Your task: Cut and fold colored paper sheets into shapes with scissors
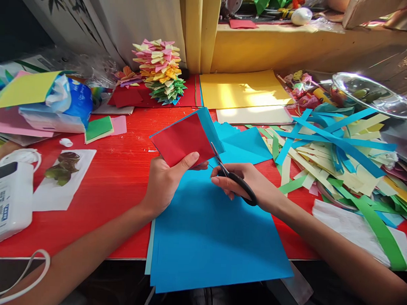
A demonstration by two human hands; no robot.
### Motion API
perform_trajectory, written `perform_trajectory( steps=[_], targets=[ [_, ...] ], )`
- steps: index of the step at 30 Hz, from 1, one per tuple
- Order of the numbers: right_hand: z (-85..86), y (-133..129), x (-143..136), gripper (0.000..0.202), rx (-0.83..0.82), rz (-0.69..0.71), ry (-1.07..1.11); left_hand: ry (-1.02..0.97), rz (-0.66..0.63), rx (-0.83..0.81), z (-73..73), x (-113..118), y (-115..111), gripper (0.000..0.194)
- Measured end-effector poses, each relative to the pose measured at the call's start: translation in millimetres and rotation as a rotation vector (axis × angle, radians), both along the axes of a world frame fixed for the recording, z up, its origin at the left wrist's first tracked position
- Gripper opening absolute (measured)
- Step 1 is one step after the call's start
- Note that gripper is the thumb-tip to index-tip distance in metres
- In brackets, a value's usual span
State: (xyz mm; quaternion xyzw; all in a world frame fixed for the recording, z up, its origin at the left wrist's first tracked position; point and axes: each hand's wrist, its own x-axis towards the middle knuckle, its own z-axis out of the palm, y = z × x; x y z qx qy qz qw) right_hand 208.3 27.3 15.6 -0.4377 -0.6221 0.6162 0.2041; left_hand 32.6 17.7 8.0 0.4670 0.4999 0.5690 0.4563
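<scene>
My left hand (167, 180) grips a red paper square (184, 138) together with blue paper (207, 128) behind it, thumb on the front. The blue paper shows past the red one's right side. In my right hand (242, 178) are black-handled scissors (244, 185), their blades (217, 154) at the right edge of the blue paper. Whether the blades are parted is hard to see. Under both hands lie large blue sheets (220, 237), overhanging the table's front edge. Cut blue pieces (249, 143) lie just behind the scissors.
Paper strips (323, 161) in several colours heap up on the right beside a clear bowl (375, 94). A folded-paper stack (161, 71) and yellow sheets (242, 89) stand at the back of the red table (118, 185). A white device (8, 203) and tissue pack (73, 103) are left.
</scene>
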Motion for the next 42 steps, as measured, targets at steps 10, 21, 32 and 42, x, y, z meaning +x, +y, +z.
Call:
perform_trajectory(
  steps=[10,21,32,42],
  targets=[
    [-3.1,-3.8,-5.1,0.023,0.012,-0.082,0.021,0.002,-0.018,0.018,-1.0,-2.3,1.2,0.022],
    [-7.0,-4.1,-7.5,0.023,0.055,-0.114,0.04,0.036,-0.052,0.002,0.3,-1.9,-0.6,0.023],
    [-5.2,-5.7,-7.8,0.023,0.048,-0.134,0.019,0.073,-0.079,-0.021,-2.1,-2.8,-2.2,0.022],
    [-4.6,-4.5,-8.3,0.026,0.069,-0.137,0.002,0.104,-0.085,-0.049,-0.4,-1.4,-4.7,0.021]
  ],
)
